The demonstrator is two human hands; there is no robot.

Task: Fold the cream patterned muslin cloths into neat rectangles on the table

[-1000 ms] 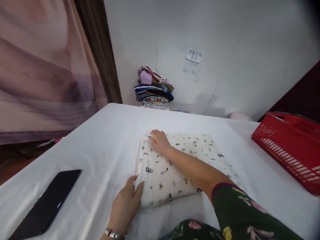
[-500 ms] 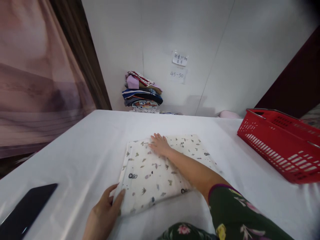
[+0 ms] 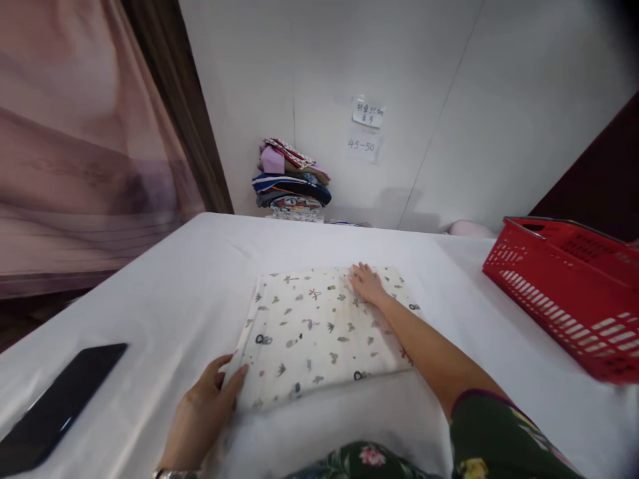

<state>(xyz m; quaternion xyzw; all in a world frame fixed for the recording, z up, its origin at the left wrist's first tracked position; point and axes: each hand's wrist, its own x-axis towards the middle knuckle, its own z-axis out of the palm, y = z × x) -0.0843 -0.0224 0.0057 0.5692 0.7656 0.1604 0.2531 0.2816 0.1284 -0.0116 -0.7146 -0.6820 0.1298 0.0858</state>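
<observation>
Before a pale wall (image 3: 239,86) stands our white-covered table (image 3: 174,299), where the printed cloth (image 3: 309,346) lies flat in front of us — the left hand (image 3: 200,414) in a pinching grip on its left edge, the right hand (image 3: 368,285) open on top near its far edge. Uneven pulling could, we judge, skew or crease the layers. We count one cloth, two hands, one phone (image 3: 60,412), one red basket (image 3: 574,286), two wall notes (image 3: 368,114).

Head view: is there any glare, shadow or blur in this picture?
Head view: a small glint on the black phone; same view, a soft shadow on the pale wall beyond the table; head view again, motifs on the printed cloth mostly distinct, its near left corner softer.
</observation>
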